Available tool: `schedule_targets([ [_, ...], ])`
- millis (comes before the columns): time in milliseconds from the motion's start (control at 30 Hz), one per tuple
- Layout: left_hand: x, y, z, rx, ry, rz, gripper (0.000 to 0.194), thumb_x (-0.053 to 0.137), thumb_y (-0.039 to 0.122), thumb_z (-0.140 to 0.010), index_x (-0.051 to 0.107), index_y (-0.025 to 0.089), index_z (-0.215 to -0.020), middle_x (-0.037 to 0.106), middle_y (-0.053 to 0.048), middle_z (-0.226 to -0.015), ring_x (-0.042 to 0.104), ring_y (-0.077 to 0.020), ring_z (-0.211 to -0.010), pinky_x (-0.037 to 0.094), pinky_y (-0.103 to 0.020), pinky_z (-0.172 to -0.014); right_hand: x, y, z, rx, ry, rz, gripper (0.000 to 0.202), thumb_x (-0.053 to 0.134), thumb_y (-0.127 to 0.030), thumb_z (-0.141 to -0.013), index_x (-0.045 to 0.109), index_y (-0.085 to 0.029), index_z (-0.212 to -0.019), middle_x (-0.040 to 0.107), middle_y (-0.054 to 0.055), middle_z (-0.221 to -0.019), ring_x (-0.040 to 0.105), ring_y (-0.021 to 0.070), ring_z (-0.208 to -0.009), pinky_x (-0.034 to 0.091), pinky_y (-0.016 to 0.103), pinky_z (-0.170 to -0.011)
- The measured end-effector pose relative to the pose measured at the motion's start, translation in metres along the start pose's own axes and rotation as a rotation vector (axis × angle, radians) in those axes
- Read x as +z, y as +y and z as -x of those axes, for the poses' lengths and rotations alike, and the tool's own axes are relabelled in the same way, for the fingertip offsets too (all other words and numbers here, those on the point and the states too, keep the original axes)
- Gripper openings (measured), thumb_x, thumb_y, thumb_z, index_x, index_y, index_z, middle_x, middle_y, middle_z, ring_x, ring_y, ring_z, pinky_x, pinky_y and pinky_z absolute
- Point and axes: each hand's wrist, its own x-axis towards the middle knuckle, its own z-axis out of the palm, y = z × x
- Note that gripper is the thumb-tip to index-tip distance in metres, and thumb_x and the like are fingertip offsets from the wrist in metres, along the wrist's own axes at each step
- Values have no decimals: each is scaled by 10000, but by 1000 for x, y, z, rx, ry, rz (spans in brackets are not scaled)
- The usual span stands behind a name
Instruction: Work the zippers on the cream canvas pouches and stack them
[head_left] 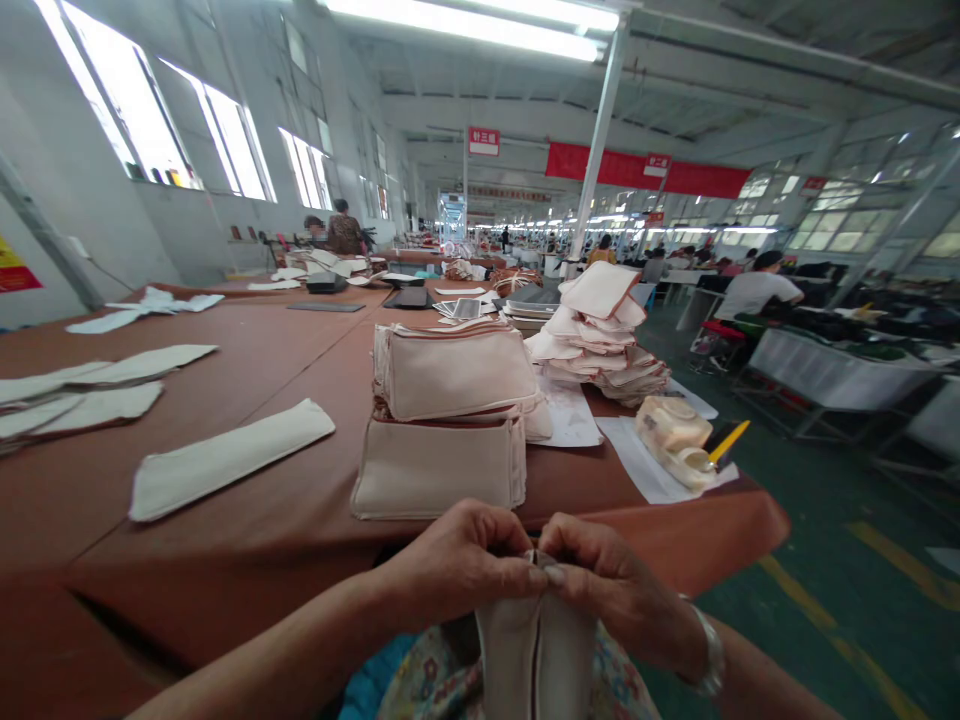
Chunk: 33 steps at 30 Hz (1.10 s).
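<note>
Both hands are pinching the top edge of a cream fabric piece (pixel 536 650) hanging below the near edge of the bench (pixel 247 560). The left hand (pixel 461 560) and right hand (pixel 607 585) are touching, fingers closed on the cloth. A stack of cream pouches (pixel 442 420) is lying near that edge.

This is a large sewing factory hall. Long brown tables (pixel 247 350) carry stacks of cream fabric pouches (pixel 450 375) and cut fabric strips (pixel 225 460). Seated workers (pixel 754 285) fill the right background beneath strip lights (pixel 480 20) and red banners (pixel 645 170).
</note>
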Motion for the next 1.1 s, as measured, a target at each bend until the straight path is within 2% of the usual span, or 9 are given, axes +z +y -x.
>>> schedule_targets([
  [167, 1, 3, -8, -57, 1, 43, 285, 717, 352, -693, 629, 88, -759, 430, 38, -612, 288, -85, -568, 194, -243, -514, -6, 8, -3, 44, 7, -111, 283, 619, -413, -855, 533, -149, -795, 444, -31, -707, 334, 102, -639, 265, 221, -562],
  [267, 2, 6, -12, -75, 16, -5, 319, 706, 394, -706, 619, 95, -775, 430, 36, -623, 297, -90, -580, 204, -240, -513, -7, 8, -4, 80, 17, -183, 273, 617, -405, -829, 540, -145, -807, 447, -28, -705, 338, 100, -627, 267, 218, -552],
  [433, 3, 7, -18, -47, -2, -66, 381, 758, 428, -661, 600, 108, -792, 459, 28, -663, 338, -99, -609, 230, -229, -512, -9, 6, -7, 116, 57, -152, 271, 617, -388, -848, 531, -145, -762, 451, -32, -683, 341, 94, -610, 269, 210, -540],
  [567, 9, 5, -24, -67, 60, -49, 412, 808, 421, -600, 558, 123, -736, 471, 34, -633, 342, -96, -597, 239, -224, -509, -10, 8, -9, 160, 42, -255, 238, 602, -354, -847, 518, -152, -753, 437, -39, -658, 311, 88, -582, 238, 208, -514],
  [867, 15, 3, -26, -67, 135, 74, 139, 610, 251, -664, 608, 112, -677, 455, 27, -580, 329, -96, -575, 240, -230, -537, -12, 5, -10, 85, 51, -178, 241, 594, -352, -835, 525, -138, -749, 436, -31, -672, 318, 95, -611, 252, 223, -543],
  [967, 15, 2, -25, -95, 172, 68, 154, 545, 219, -632, 631, 106, -693, 471, 22, -569, 333, -96, -555, 241, -231, -526, -13, 9, -10, 98, 61, -152, 245, 590, -352, -849, 517, -142, -745, 428, -36, -664, 311, 91, -602, 248, 220, -537],
  [1100, 14, 0, -23, -73, 210, -72, 196, 522, 233, -656, 645, 97, -724, 457, 25, -587, 320, -95, -554, 229, -228, -498, -13, 12, -11, 107, 103, -91, 230, 584, -344, -862, 525, -143, -769, 436, -37, -668, 324, 94, -605, 269, 212, -533],
])
